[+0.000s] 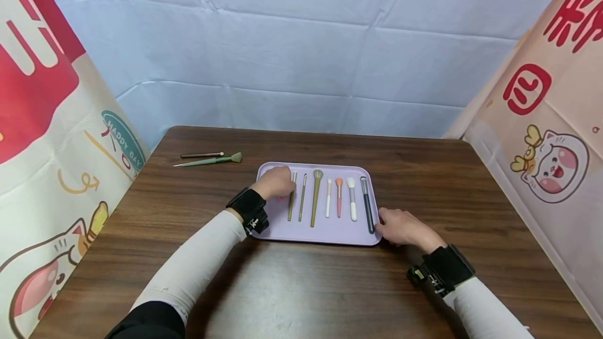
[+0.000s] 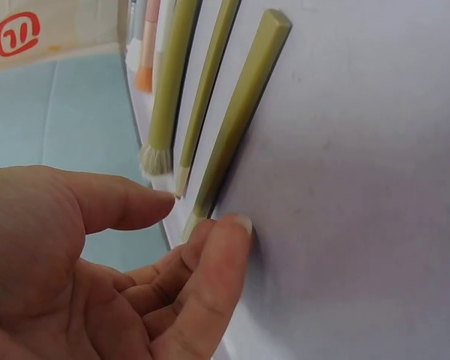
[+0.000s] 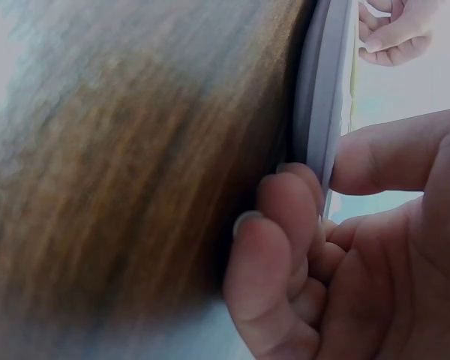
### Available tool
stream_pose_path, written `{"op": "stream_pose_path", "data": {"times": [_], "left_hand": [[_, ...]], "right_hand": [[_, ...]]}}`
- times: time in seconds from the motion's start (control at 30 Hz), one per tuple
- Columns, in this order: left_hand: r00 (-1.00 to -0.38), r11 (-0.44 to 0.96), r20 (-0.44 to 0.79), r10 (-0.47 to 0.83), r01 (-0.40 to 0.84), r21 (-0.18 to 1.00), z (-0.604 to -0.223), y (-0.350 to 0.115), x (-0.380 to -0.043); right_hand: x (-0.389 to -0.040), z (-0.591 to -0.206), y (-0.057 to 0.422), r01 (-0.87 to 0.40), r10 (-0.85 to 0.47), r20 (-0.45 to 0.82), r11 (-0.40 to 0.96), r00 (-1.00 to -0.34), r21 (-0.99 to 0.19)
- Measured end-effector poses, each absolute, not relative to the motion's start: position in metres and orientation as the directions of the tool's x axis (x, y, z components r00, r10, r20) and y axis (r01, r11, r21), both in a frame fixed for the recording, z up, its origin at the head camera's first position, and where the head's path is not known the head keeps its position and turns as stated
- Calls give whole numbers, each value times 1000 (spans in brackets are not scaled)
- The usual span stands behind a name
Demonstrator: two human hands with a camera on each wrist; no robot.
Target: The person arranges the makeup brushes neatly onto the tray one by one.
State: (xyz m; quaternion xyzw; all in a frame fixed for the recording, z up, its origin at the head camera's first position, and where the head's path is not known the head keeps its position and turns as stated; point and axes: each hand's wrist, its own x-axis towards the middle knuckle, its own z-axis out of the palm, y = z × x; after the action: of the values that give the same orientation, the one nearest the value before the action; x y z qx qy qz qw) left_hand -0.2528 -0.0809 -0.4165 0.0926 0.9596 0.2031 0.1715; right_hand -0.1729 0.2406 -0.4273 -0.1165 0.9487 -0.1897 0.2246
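Note:
A lilac tray (image 1: 325, 235) carries a row of makeup brushes, laid side by side. My left hand (image 1: 277, 182) is over the tray's left side, at the bristle end of the leftmost olive brush (image 2: 244, 109). In the left wrist view, thumb and fingers stand apart on either side of that tip, which the fingers partly hide. A thin olive brush (image 1: 302, 200) and a thicker olive brush (image 1: 316, 198) lie to its right. My right hand (image 1: 402, 226) pinches the tray's right rim (image 3: 324, 97), thumb above and fingers below, near the black-handled brush (image 1: 367, 205).
A green fan brush (image 1: 212, 161) and a dark slim brush (image 1: 201, 155) lie on the wooden table (image 1: 424, 182), back left. On the tray are also a white brush (image 1: 328, 200), a pink brush (image 1: 339, 198) and a white-and-grey brush (image 1: 352, 200). Cloth hangs around the table.

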Motion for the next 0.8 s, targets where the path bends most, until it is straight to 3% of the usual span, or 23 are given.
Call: {"op": "stream_pose_path", "data": {"times": [0.23, 0.47, 0.8], "left_hand": [[-940, 922, -239, 242, 146, 358, -410, -91, -252], [-942, 936, -274, 194, 94, 340, -402, -104, -252], [-958, 941, -227, 174, 94, 326, -394, -123, -252]], "right_hand": [[-173, -428, 241, -135, -304, -379, 901, -874, -411], [-173, -427, 241, -135, -305, -379, 901, -874, -413], [-173, -429, 241, -138, -306, -370, 899, -877, -415]]}}
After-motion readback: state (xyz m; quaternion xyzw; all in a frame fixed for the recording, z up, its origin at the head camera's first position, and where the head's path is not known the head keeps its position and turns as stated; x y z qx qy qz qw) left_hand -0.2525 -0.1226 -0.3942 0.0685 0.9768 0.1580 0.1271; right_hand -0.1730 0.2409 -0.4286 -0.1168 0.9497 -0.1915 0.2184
